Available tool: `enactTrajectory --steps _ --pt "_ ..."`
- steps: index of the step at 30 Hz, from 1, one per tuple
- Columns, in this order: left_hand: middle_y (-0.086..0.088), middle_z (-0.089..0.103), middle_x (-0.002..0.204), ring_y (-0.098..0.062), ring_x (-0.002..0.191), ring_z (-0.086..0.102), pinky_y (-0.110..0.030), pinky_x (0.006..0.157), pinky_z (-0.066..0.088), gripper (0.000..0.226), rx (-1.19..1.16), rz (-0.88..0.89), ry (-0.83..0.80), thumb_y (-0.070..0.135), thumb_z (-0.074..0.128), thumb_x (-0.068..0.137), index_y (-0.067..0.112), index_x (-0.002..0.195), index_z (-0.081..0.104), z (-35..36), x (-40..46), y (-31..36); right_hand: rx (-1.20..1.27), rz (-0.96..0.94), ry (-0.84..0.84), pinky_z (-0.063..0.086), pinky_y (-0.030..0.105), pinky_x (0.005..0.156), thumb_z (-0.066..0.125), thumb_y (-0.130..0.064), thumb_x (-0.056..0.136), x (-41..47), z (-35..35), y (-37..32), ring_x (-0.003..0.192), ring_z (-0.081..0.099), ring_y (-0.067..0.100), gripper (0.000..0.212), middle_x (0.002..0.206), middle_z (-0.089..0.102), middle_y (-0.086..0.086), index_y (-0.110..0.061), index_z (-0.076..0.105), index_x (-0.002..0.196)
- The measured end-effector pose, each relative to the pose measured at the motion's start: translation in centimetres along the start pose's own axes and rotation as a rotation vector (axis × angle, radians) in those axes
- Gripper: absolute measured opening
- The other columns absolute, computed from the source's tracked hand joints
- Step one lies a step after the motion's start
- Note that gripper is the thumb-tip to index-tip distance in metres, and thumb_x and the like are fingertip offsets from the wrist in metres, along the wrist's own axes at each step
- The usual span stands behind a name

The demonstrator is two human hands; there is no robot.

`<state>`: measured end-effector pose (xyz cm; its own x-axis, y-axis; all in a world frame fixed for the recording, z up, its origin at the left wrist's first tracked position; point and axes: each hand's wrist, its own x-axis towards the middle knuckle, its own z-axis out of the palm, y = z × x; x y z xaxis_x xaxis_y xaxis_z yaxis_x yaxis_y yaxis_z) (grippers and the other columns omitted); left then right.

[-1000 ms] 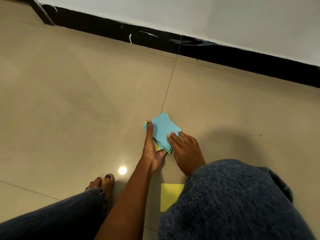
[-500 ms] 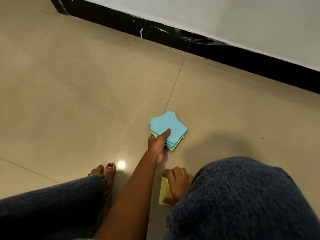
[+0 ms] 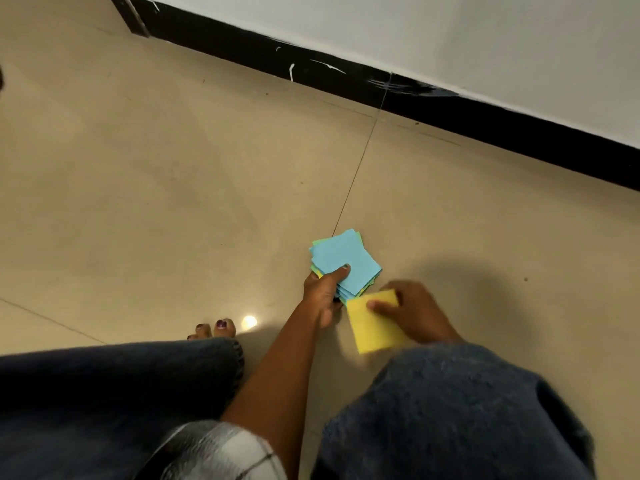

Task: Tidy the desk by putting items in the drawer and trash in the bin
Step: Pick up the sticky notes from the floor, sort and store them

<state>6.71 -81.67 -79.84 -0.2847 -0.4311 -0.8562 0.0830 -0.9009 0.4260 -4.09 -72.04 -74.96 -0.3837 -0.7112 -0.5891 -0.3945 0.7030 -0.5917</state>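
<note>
A stack of paper squares point(image 3: 344, 263) — blue on top, with green and yellow edges fanned out beneath — sits low over the beige tiled floor point(image 3: 173, 188), right at the near end of a dark grout line point(image 3: 360, 161) that runs away toward the wall. Just beside the stack, on its near right corner, a single yellow square point(image 3: 372, 323) is tilted and slightly blurred, its top corner almost touching the blue sheets.

Beyond the stack, a black skirting board point(image 3: 450, 109) scuffed with white marks runs along the foot of a pale wall point(image 3: 485, 39). A bright spot of reflected light point(image 3: 249, 321) shines on the tile to the left of the stack, next to bare toes with dark-painted nails point(image 3: 216, 329). Two knees in blue denim fill the nearest part of the view.

The left hand point(image 3: 323, 292) has its grip closed on the stack's near edge, thumb pressed flat on the top blue sheet. The right hand point(image 3: 412, 313) pinches the yellow square — thumb on its upper face, fingers curled behind.
</note>
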Motion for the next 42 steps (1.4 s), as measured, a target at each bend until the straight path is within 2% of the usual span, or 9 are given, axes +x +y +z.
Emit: enactTrajectory --steps 2,4,8,13,19,27,33,37,42 --pt "-0.005 0.064 0.095 -0.019 0.076 0.061 -0.03 0.065 0.054 0.036 0.04 -0.036 0.005 0.002 0.065 0.083 0.01 0.117 0.055 1.1 -1.8 1.1 0.237 -0.022 0.221 0.038 0.028 0.063 0.072 -0.023 0.08 -0.5 -4.1 -2.8 0.077 0.053 0.019 0.021 0.084 0.061 0.005 -0.006 0.065 0.091" --pt "-0.008 0.064 0.104 -0.018 0.076 0.061 -0.025 0.055 0.054 0.035 0.078 -0.046 -0.023 0.003 0.064 0.084 0.01 0.116 0.055 2.8 -4.0 2.7 0.349 -0.043 0.302 0.039 0.028 0.064 0.072 -0.02 0.08 -0.7 -7.0 -5.6 0.076 0.052 0.019 0.016 0.084 0.06 0.007 -0.008 0.064 0.089" --pt "-0.004 0.066 0.101 -0.017 0.08 0.064 -0.027 0.065 0.056 0.043 0.174 -0.047 -0.156 0.008 0.063 0.085 0.014 0.127 0.054 6.2 -9.5 7.5 0.373 -0.01 0.313 0.04 0.029 0.07 0.069 -0.023 0.082 -2.3 -11.0 -10.6 0.082 0.053 0.019 0.021 0.09 0.06 0.005 -0.008 0.062 0.095" --pt "-0.005 0.068 0.094 -0.02 0.082 0.064 -0.037 0.087 0.05 0.021 0.235 -0.123 -0.296 0.01 0.053 0.088 0.014 0.108 0.06 8.8 -19.4 15.0 0.394 0.033 0.413 0.037 0.026 0.061 0.072 -0.022 0.08 -8.3 -16.2 -16.7 0.075 0.051 0.018 0.017 0.082 0.058 0.004 -0.014 0.059 0.088" --pt "-0.006 0.072 0.095 -0.022 0.084 0.068 -0.037 0.074 0.058 0.021 0.271 -0.209 -0.366 0.021 0.056 0.09 0.016 0.109 0.06 12.1 -36.0 22.2 0.289 0.03 0.388 0.034 0.016 0.054 0.072 -0.02 0.079 -20.5 -23.6 -26.7 0.07 0.051 0.016 0.015 0.075 0.057 0.0 -0.011 0.061 0.084" --pt "-0.008 0.069 0.108 -0.025 0.098 0.067 -0.035 0.075 0.059 0.029 0.472 -0.137 -0.386 0.01 0.066 0.085 0.015 0.113 0.059 18.3 -57.7 30.6 0.291 0.06 0.466 0.034 0.009 0.056 0.073 -0.019 0.077 -37.2 -35.0 -39.3 0.075 0.053 0.014 0.019 0.086 0.059 -0.001 -0.012 0.062 0.091" --pt "-0.011 0.068 0.114 -0.024 0.095 0.067 -0.034 0.073 0.059 0.036 0.58 -0.112 -0.517 0.011 0.064 0.086 0.013 0.121 0.056 22.4 -64.1 35.1 0.539 0.123 0.654 0.045 0.017 0.064 0.073 -0.018 0.079 -45.4 -41.0 -41.4 0.081 0.055 0.012 0.032 0.1 0.057 0.002 -0.018 0.056 0.106" --pt "-0.009 0.069 0.114 -0.025 0.099 0.067 -0.036 0.077 0.059 0.033 0.668 -0.077 -0.658 0.011 0.064 0.086 0.015 0.118 0.058 26.7 -65.2 36.5 0.816 0.202 0.703 0.048 0.025 0.07 0.059 -0.029 0.09 -48.9 -42.3 -40.7 0.09 0.06 0.016 0.029 0.103 0.061 0.004 -0.021 0.049 0.116" --pt "-0.004 0.071 0.111 -0.023 0.1 0.068 -0.033 0.074 0.057 0.036 0.782 -0.051 -0.797 0.018 0.063 0.087 0.016 0.122 0.057 33.5 -66.3 34.8 1.051 0.218 0.77 0.051 0.027 0.071 0.041 -0.037 0.097 -50.9 -44.1 -39.8 0.089 0.065 0.018 0.025 0.102 0.065 0.003 -0.022 0.05 0.115"
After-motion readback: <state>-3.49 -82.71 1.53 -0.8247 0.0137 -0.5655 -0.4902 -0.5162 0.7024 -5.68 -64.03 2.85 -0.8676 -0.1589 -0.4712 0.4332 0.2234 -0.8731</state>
